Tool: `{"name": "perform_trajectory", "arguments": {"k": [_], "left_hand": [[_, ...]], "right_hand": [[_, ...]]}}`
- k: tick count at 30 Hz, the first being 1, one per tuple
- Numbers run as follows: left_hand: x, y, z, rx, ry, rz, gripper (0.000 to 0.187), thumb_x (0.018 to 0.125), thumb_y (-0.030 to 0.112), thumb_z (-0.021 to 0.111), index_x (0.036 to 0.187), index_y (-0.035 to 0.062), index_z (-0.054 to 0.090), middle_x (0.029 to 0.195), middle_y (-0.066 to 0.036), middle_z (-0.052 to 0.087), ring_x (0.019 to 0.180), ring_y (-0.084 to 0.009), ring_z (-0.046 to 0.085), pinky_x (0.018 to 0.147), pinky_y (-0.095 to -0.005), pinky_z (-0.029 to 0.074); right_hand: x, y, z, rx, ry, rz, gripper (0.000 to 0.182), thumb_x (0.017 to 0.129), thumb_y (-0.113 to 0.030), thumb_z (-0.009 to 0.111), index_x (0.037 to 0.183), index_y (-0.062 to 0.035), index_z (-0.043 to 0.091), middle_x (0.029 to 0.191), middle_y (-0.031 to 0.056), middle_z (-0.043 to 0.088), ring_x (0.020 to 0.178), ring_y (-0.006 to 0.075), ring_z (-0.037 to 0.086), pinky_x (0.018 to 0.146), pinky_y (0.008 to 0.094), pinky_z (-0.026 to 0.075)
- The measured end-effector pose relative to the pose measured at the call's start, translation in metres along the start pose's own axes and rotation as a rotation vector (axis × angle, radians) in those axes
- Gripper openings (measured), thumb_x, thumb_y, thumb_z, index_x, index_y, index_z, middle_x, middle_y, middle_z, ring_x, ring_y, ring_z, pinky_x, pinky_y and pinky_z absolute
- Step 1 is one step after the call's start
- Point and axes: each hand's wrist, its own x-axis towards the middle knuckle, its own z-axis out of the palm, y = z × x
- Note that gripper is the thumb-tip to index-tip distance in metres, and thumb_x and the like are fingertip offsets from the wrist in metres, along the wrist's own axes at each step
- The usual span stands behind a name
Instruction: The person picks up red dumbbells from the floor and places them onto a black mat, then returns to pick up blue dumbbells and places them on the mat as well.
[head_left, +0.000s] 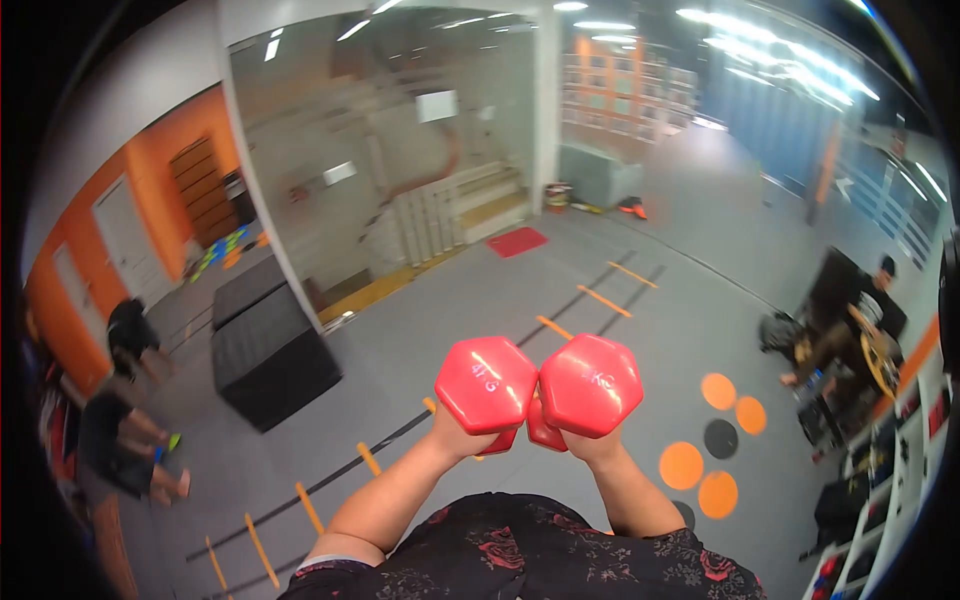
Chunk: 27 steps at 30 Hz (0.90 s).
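Two red hexagonal dumbbells are held up in front of my chest, their upper heads side by side and close to touching. My left hand (pixel 467 430) grips the left dumbbell (pixel 486 385), which has "4KG" printed on its end. The right dumbbell (pixel 590 386), also marked "KG", is in my right hand (pixel 592 443). Most of the fingers and both handles are hidden behind the upper heads. Lower heads show partly beneath, between my wrists. Both forearms reach forward from a dark floral top (pixel 520 550).
An agility ladder (pixel 368 459) lies across the grey floor. Orange and black discs (pixel 681 465) lie to the right. Black padded blocks (pixel 275 355) stand at left, near two bent-over people (pixel 115 440). Another person (pixel 868 305) sits at far right. A red mat (pixel 517 242) lies ahead.
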Motion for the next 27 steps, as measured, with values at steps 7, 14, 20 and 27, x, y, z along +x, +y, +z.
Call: {"name": "perform_trajectory", "arguments": {"k": [7, 14, 20, 27], "left_hand": [[-0.019, -0.016, -0.145, 0.217, 0.211, 0.027, 0.036, 0.083, 0.011, 0.085, 0.114, 0.0042, 0.067, 0.104, -0.006, 0.071, 0.094, -0.0201, 0.07, 0.079, -0.0351, 0.056], [-0.037, -0.057, -0.23, 0.284, 0.352, -0.09, 0.045, 0.077, 0.017, 0.089, 0.116, 0.0066, 0.068, 0.111, -0.007, 0.072, 0.103, -0.0208, 0.07, 0.087, -0.0376, 0.056], [-0.025, -0.102, -0.305, 0.261, 0.544, -0.172, 0.036, 0.087, 0.019, 0.084, 0.115, 0.0057, 0.065, 0.109, -0.005, 0.07, 0.099, -0.018, 0.068, 0.084, -0.0371, 0.056], [0.019, -0.154, -0.405, 0.764, 0.751, 0.017, 0.028, 0.079, 0.009, 0.086, 0.103, 0.0063, 0.074, 0.103, -0.006, 0.075, 0.094, -0.0237, 0.073, 0.08, -0.036, 0.057]], "right_hand": [[0.036, 0.069, 0.154, 0.202, -0.179, 0.013, 0.02, 0.087, -0.001, 0.077, 0.105, -0.003, 0.07, 0.1, 0.007, 0.071, 0.089, 0.0195, 0.07, 0.075, 0.0345, 0.057], [0.079, 0.115, 0.262, 0.399, -0.334, 0.031, 0.037, 0.073, -0.004, 0.087, 0.107, -0.0042, 0.072, 0.102, 0.007, 0.074, 0.091, 0.0212, 0.072, 0.079, 0.0351, 0.057], [0.136, 0.169, 0.36, 0.677, -0.46, 0.12, 0.033, 0.075, -0.001, 0.084, 0.105, -0.0034, 0.072, 0.097, 0.0072, 0.075, 0.087, 0.0208, 0.073, 0.075, 0.0338, 0.057], [0.215, 0.251, 0.495, 0.71, -0.566, -0.167, 0.033, 0.074, -0.004, 0.086, 0.104, -0.0052, 0.073, 0.097, 0.0058, 0.074, 0.087, 0.0197, 0.073, 0.074, 0.0334, 0.057]]}}
